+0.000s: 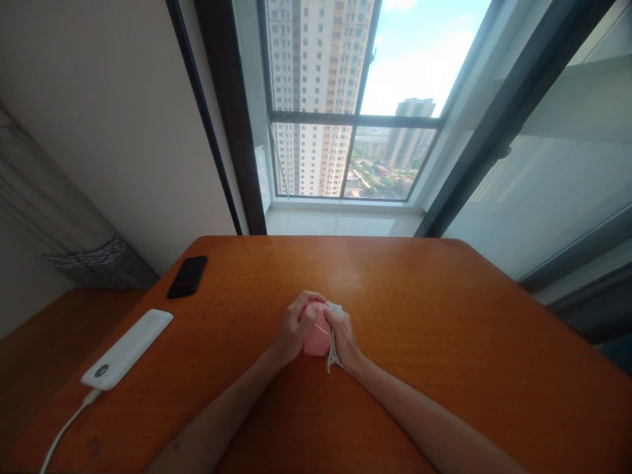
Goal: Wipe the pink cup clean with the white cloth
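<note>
A small pink case (317, 338) with rounded corners is held between my hands, above the middle of the wooden table. My left hand (295, 325) wraps its left side and top, the thumb lying on its face. At the right edge, my right hand (345, 339) is closed with its thumb near the top corner. A whitish cord (332, 355) hangs down between the case and my right palm. Some pale material (336, 308) shows above the right thumb; its kind is unclear. My fingers hide the back of the case.
The brown wooden table (419, 316) reaches to a window ledge. At the left lie a black phone (187, 276) and a white power bank (128, 349), with a white cable (66, 428) plugged into its near end. A grey curtain (64, 204) hangs beyond the left edge.
</note>
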Tool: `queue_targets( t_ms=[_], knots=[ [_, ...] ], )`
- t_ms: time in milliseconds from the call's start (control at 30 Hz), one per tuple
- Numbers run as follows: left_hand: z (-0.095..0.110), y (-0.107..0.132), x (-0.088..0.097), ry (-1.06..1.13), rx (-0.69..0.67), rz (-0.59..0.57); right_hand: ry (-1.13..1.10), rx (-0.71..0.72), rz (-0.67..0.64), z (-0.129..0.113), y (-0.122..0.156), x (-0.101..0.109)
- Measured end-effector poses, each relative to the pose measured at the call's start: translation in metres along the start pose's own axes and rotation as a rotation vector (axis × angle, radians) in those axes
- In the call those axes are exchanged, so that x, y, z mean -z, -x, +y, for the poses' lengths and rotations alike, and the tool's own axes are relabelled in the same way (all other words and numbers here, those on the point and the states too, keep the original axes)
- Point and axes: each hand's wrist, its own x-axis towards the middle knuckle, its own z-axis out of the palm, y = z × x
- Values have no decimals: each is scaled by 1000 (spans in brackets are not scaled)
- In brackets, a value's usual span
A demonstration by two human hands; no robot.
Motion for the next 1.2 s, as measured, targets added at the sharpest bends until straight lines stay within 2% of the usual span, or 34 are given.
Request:
queue_targets(
  t_ms=[133,233,400,567,700,800,933,1000,1067,1200],
  knots=[
    [-3,-5,-1,163,177,-12,-2,-2,-41,3,1,1],
    [-5,-8,-1,239,257,-11,-3,18,-85,2,1,1],
    [-3,-9,0,264,282,6,24,57,-69,2,2,2],
    [-5,-7,-1,257,264,9,8,28,-60,-4,3,0],
    [-10,-1,-4,256,186,64,-30,-31,-62,-9,3,-2],
    [-16,5,-4,181,63,105,-65,-61,-9,-9,1,-2],
    [-22,9,1,-24,-244,20,-81,-37,65,-9,-4,-1],
    [-25,10,3,-96,-344,-41,-82,-17,71,-10,-7,0],
    [-26,11,4,-130,-378,-64,-96,-7,70,-11,-8,0],
    [-24,11,3,-127,-309,-51,-126,-9,63,-9,-10,-1]
  ],
)
